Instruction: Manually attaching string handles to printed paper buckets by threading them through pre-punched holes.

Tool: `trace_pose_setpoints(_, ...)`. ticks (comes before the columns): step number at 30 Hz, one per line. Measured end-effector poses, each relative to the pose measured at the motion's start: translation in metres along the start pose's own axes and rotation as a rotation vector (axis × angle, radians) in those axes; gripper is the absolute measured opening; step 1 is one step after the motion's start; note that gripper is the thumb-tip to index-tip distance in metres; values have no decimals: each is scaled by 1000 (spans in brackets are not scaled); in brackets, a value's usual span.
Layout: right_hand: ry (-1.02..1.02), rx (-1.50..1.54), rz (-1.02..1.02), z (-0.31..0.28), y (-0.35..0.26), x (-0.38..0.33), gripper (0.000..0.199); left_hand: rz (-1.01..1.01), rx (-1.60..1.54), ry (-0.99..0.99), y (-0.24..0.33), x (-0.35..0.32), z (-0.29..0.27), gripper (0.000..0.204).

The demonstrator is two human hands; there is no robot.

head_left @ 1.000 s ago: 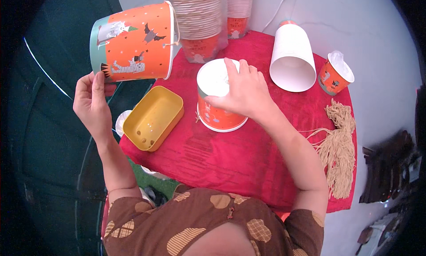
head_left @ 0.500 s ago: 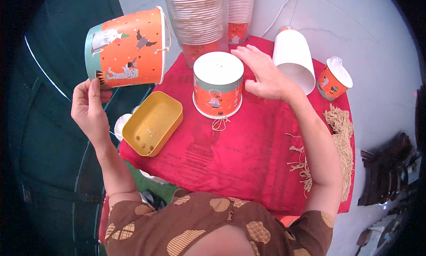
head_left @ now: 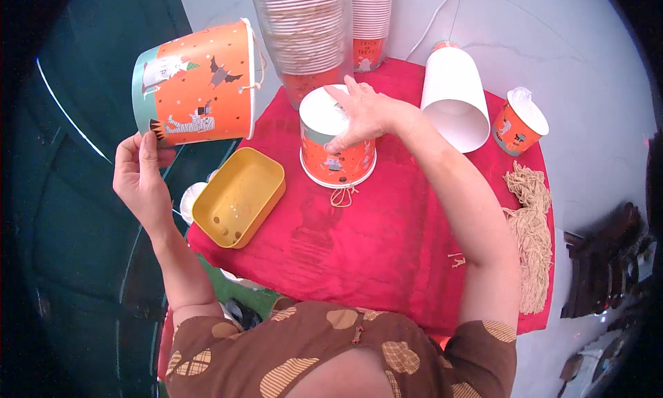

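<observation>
My left grip pinches tilted orange bucket, ten o'clock; right grip partly hides upturned bucket, twelve o'clock, can't tell if clamped. Stacked tubs beyond, cut off above.

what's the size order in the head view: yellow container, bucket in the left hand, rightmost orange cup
1. Bucket in the left hand, perhaps enlarged by nearness
2. Yellow container
3. Rightmost orange cup
</observation>
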State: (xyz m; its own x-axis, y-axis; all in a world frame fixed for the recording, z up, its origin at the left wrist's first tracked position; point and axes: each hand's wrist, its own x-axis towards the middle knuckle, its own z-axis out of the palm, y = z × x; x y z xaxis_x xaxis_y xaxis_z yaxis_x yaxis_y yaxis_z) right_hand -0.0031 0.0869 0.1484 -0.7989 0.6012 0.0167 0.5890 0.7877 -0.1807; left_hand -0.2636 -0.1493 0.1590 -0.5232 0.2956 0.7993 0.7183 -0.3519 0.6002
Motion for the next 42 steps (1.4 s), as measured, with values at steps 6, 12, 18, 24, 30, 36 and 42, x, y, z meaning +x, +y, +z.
trace_pose_setpoints(6, -7, -18, 83, -5, 6, 1, 120, -28, 17, 26, -7, 0, -1, 19)
trace_pose_setpoints(12, 438, -158, 216, -63, -2, 19, 109, -17, 70, 91, -18, 1, -4, 19)
trace_pose_setpoints(18, 445, -33, 279, -66, -25, 47, 107, 11, 95, 197, -10, 5, -16, 22)
trace_pose_setpoints(24, 331, -5, 238, -26, -26, 32, 112, 34, 90, 198, -5, 5, -22, 21)
trace_pose_setpoints(30, 306, -16, 239, 4, -16, 13, 105, 31, 37, 117, -5, 2, -6, 17)
trace_pose_setpoints(36, 275, -146, 330, 6, -1, -1, 107, 42, -34, 26, 4, 1, 16, 15)
trace_pose_setpoints(42, 225, -143, 346, 13, 6, -11, 111, -1, -99, -99, 16, -2, 37, 13)
